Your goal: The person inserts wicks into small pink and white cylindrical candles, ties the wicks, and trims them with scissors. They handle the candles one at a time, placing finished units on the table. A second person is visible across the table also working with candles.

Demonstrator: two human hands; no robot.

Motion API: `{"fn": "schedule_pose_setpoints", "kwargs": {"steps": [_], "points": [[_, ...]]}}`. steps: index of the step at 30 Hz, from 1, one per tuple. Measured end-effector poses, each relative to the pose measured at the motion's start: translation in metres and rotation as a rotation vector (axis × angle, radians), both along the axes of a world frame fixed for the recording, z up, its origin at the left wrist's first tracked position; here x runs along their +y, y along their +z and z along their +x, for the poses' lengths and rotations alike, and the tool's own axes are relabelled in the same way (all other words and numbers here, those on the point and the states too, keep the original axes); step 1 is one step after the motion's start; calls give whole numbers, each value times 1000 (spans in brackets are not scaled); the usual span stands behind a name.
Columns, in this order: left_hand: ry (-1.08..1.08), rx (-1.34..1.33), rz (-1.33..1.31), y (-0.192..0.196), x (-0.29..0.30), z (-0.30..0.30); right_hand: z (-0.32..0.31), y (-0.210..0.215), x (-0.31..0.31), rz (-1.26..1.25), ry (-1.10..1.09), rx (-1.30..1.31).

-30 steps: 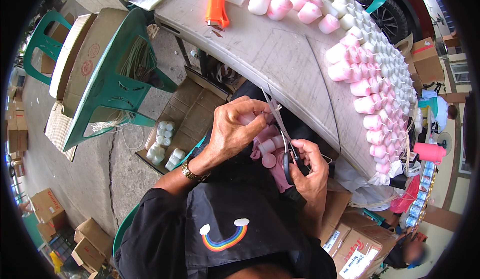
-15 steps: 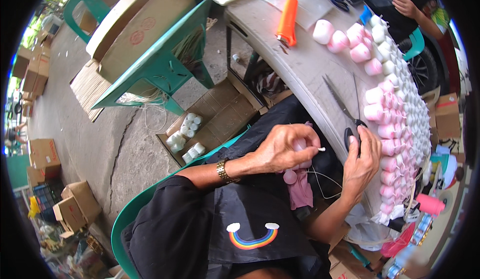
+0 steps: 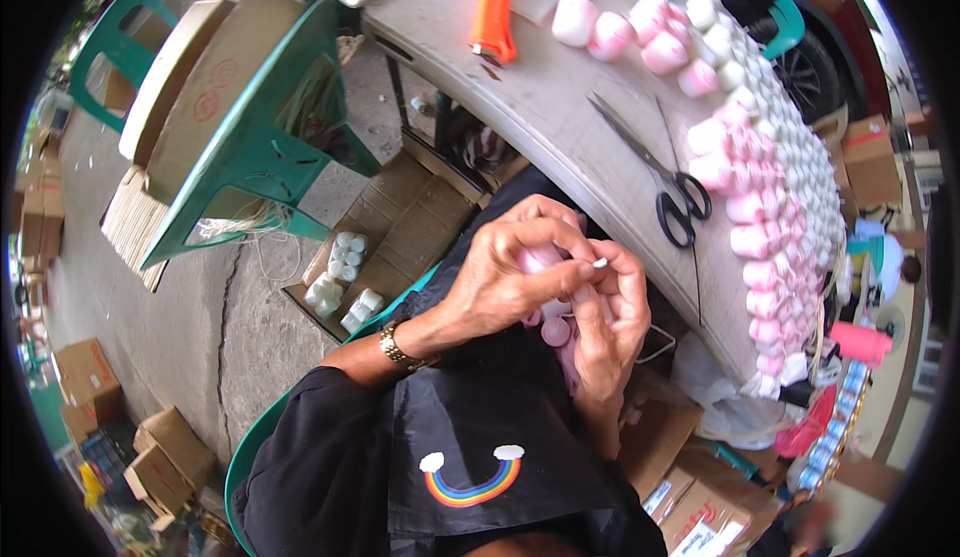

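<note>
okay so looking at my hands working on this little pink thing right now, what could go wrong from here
1. Both hands, left and right, pinch a small pink piece over the lap, not over the table; if it slips, it could drop to the floor.
2. The scissors lie close to the table's near edge, so an elbow might knock them off.
3. The thin string looping under the right hand could snag.

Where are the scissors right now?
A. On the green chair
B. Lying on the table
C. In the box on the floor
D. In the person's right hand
B: the scissors lie on the table, and both hands are busy at the lap.
</note>
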State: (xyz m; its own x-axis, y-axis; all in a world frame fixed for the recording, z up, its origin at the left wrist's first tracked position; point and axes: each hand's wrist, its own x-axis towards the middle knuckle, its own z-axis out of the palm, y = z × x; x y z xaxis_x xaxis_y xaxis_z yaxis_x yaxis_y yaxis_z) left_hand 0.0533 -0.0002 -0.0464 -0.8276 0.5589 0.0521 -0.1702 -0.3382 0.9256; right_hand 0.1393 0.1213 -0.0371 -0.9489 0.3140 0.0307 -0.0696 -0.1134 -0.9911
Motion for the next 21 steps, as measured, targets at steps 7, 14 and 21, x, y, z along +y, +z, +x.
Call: {"fn": "schedule_pose_setpoints", "kwargs": {"steps": [7,14,21], "points": [[-239,-738,634,-17,10,-4,2,-1,4,518,-280,91],[-203,-975,807,-26,20,-1,-2,-2,4,951,-339,185],[-179,-976,730,-24,27,5,-5,-8,4,993,-323,187]]}}
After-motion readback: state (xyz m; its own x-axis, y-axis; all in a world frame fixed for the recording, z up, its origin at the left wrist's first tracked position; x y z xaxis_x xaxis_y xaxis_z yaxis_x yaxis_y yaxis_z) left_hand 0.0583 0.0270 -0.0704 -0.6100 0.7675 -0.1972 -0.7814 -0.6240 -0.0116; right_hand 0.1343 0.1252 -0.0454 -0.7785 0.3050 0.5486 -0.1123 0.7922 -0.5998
